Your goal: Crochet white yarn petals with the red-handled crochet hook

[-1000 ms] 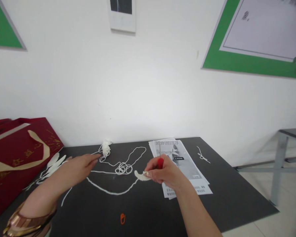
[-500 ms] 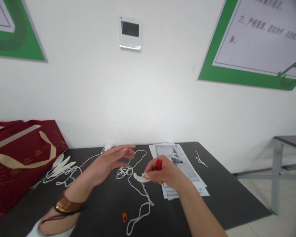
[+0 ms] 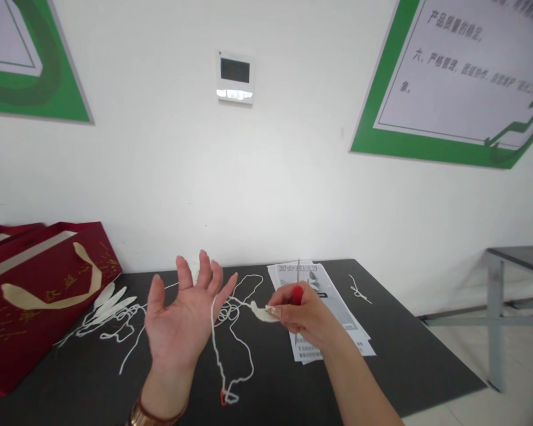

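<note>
My right hand (image 3: 305, 313) pinches one end of a small white crocheted piece (image 3: 263, 313), a curved strip. The same hand also holds a crochet hook (image 3: 297, 294) with a red grip, its thin metal shaft pointing up; the fingers hide part of it. Palm up, my left hand (image 3: 184, 322) is spread open to the left of the piece. White yarn (image 3: 216, 349) runs from the piece to its little finger and hangs down in a loop to the table. At the loop's bottom lies an orange stitch marker (image 3: 224, 397), partly under the yarn.
Several white leaf-shaped pieces (image 3: 111, 305) with yarn tails lie beside a dark red gift bag (image 3: 48, 296) on the left. Printed sheets (image 3: 337, 307) lie behind my right hand. A short knotted yarn piece (image 3: 359, 291) is farther right on the black table (image 3: 408, 361).
My left hand has turned from palm down to palm up, fingers spread, and the yarn now passes over its little finger. The crocheted piece has shifted slightly right, and the hook stands more upright.
</note>
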The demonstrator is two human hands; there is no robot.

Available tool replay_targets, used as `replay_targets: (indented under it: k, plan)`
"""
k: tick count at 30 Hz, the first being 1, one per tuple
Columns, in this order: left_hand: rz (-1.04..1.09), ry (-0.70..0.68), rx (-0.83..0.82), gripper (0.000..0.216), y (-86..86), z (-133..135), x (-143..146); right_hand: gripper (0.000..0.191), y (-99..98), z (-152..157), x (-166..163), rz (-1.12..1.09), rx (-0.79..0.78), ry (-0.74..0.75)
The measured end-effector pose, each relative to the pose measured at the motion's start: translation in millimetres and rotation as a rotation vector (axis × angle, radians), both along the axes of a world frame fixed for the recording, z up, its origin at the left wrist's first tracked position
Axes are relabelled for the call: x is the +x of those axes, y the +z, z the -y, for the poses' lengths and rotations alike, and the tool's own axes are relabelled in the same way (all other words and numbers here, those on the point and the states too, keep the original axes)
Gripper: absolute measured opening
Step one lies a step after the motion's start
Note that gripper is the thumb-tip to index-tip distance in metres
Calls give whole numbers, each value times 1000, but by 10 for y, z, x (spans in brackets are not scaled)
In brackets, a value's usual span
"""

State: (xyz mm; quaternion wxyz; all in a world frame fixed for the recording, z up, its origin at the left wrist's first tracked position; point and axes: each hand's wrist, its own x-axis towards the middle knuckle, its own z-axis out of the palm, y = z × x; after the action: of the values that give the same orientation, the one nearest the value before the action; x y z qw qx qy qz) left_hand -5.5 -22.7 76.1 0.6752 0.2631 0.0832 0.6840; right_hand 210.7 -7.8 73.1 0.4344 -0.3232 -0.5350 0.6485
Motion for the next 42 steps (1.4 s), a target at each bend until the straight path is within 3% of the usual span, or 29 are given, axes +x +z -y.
replay_targets:
  k: [3,4,6,8,11,16,19,22,27,31,35,38,42]
  plan:
    - [-572,280,285,39,143,29,131,15,-52,46,-48,10,27,25]
    - [-708,290,326,35,158,20,162,15,-64,58,-57,14,36,31]
    - [-1048,164,394,38,140,-37,169,16,-87,71,-59,35,57,34]
    - [-1280,-107,398,42,89,-143,100,17,-114,69,-47,67,70,22]
    - [-1304,-325,422,57,51,-345,-67,16,-161,49,-26,105,63,11]
    - [-1259,-752,479,10,106,-530,-222,17,-206,10,-28,57,20,41]
    - [-1098,-869,413,6,25,-483,-193,18,-223,-5,-42,-19,-14,70]
    - [-819,-784,256,31,-168,-396,-112,19,-247,-14,-55,-85,-45,81]
    - [-426,-645,-23,19,-402,-328,-54,24,-265,-20,-35,-145,-72,38]
    - [-234,-561,-153,26,-376,-212,-139,22,-305,-33,9,-167,-85,19]
    - [102,-354,-284,29,-250,9,-205,20,-403,-40,28,-184,-109,22]
    - [109,-116,-291,26,-150,134,-251,19,-463,-27,34,-192,-125,33]
    - [-159,197,-215,38,-38,223,-342,19,-481,3,38,-204,-128,39]
